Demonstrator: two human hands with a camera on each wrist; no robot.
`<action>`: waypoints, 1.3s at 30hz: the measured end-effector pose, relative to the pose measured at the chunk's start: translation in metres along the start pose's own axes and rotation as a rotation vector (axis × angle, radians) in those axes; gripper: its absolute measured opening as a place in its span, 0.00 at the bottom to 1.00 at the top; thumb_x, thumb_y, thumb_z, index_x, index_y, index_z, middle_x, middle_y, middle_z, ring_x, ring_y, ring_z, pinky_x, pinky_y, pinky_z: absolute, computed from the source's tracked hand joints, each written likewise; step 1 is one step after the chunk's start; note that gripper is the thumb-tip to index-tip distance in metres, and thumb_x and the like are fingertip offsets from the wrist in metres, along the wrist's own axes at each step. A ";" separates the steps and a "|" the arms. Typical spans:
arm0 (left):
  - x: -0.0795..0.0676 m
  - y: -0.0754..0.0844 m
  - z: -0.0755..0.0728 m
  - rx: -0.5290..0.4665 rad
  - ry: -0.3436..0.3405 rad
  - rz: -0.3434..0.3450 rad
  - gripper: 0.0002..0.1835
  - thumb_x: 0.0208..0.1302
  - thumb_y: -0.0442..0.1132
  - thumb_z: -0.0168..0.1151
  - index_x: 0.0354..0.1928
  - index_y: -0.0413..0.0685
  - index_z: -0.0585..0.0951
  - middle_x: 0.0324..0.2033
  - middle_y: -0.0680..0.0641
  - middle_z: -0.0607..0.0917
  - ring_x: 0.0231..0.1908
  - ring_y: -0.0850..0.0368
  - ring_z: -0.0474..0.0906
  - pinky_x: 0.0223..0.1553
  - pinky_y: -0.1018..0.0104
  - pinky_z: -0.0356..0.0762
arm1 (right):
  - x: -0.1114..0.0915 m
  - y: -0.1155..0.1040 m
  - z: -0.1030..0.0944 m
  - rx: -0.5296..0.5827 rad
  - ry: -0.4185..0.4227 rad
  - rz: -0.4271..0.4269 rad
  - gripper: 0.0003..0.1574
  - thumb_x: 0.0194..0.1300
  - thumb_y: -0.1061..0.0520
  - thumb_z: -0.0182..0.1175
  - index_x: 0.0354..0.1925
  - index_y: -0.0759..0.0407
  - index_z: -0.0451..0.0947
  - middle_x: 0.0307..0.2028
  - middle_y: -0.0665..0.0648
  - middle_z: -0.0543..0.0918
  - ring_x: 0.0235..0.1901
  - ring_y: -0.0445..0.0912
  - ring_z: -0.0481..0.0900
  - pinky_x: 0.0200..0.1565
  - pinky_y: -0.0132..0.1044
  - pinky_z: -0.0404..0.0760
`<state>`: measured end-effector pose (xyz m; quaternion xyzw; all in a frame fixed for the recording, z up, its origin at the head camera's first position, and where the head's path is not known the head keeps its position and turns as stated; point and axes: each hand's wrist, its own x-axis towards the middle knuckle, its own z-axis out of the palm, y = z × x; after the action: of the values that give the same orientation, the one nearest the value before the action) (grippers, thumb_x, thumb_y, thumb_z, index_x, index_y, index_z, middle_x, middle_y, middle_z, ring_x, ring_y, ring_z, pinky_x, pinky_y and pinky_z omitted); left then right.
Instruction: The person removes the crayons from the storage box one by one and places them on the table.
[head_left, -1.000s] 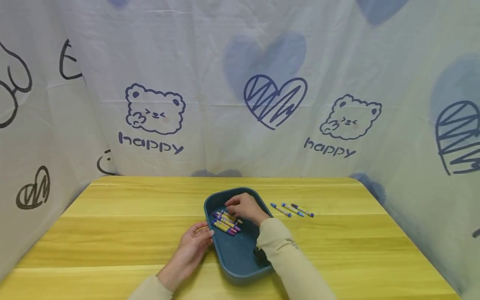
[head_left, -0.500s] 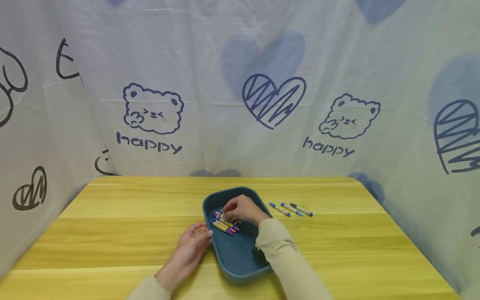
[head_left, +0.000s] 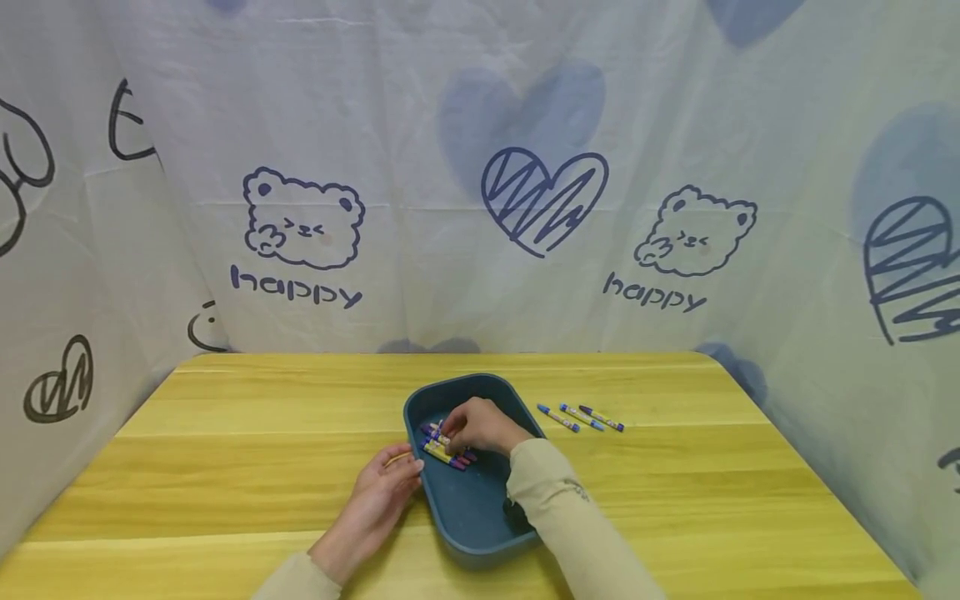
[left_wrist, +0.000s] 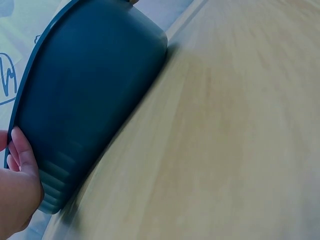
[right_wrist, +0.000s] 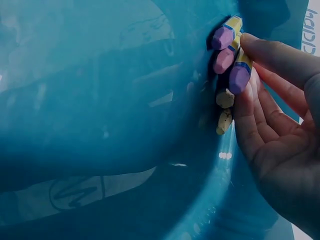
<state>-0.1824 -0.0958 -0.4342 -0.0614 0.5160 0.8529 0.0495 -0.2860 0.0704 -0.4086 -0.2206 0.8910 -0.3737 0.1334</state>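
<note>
My left hand [head_left: 382, 496] grips the left rim of a dark teal plastic bin [head_left: 472, 504], thumb at the rim and fingers along the outer wall. In the left wrist view, the bin's outer side [left_wrist: 95, 75] fills the upper left. My right hand [head_left: 483, 425] is inside the bin, over a small pile of crayons [head_left: 442, 456]. The right wrist view shows its thumb and fingers pinching a purple crayon [right_wrist: 240, 79] in a yellow wrapper. Beside that lie a lilac crayon [right_wrist: 222, 37], a pink crayon [right_wrist: 223, 61] and two pale, tan-tipped crayons [right_wrist: 225, 98].
Just right of the bin on the yellow wood-grain table [head_left: 247, 467] lie three more crayons: a light blue one [head_left: 558, 418], another blue one [head_left: 582, 417] and a dark-tipped one [head_left: 602, 418]. A white printed cloth [head_left: 427, 275] hangs behind and at both sides.
My right hand has moved down and slightly left onto the crayon pile, covering more of it. The left hand keeps its grip on the bin's rim, and the table crayons stay put.
</note>
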 end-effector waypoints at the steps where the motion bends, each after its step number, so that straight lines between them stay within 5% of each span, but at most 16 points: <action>1: 0.000 0.000 0.000 -0.001 0.000 0.000 0.17 0.63 0.22 0.52 0.53 0.34 0.64 0.36 0.48 0.76 0.32 0.63 0.75 0.39 0.72 0.76 | 0.000 0.000 0.000 -0.008 0.002 -0.002 0.11 0.48 0.66 0.73 0.34 0.62 0.85 0.25 0.50 0.84 0.24 0.38 0.79 0.31 0.30 0.78; 9: 0.001 -0.001 0.000 -0.011 -0.007 0.011 0.17 0.63 0.23 0.54 0.53 0.34 0.64 0.36 0.48 0.76 0.32 0.63 0.75 0.39 0.71 0.76 | -0.001 0.000 -0.001 -0.062 0.028 -0.020 0.09 0.52 0.64 0.70 0.35 0.62 0.86 0.28 0.50 0.84 0.27 0.38 0.78 0.34 0.31 0.78; 20: 0.001 -0.001 0.001 -0.004 -0.005 0.006 0.17 0.63 0.22 0.52 0.53 0.34 0.64 0.37 0.47 0.77 0.32 0.63 0.75 0.39 0.71 0.76 | -0.002 -0.001 -0.003 0.006 0.033 -0.013 0.08 0.59 0.61 0.66 0.39 0.61 0.86 0.33 0.52 0.85 0.29 0.40 0.78 0.31 0.32 0.78; 31: 0.001 -0.002 0.000 -0.011 0.012 0.015 0.15 0.63 0.22 0.52 0.50 0.36 0.67 0.33 0.51 0.77 0.32 0.63 0.75 0.39 0.71 0.76 | -0.002 -0.002 -0.007 0.031 0.154 -0.014 0.10 0.61 0.62 0.64 0.42 0.62 0.85 0.35 0.55 0.86 0.28 0.42 0.79 0.29 0.33 0.79; 39: 0.001 -0.002 0.001 0.000 0.017 0.007 0.15 0.63 0.21 0.52 0.51 0.35 0.66 0.34 0.50 0.78 0.32 0.62 0.75 0.38 0.71 0.76 | -0.003 0.000 -0.012 0.035 0.225 -0.025 0.10 0.62 0.60 0.64 0.42 0.60 0.85 0.36 0.54 0.85 0.36 0.45 0.81 0.40 0.39 0.81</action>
<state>-0.1827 -0.0946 -0.4354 -0.0668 0.5168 0.8525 0.0422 -0.2883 0.0785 -0.4003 -0.1859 0.8909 -0.4132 0.0317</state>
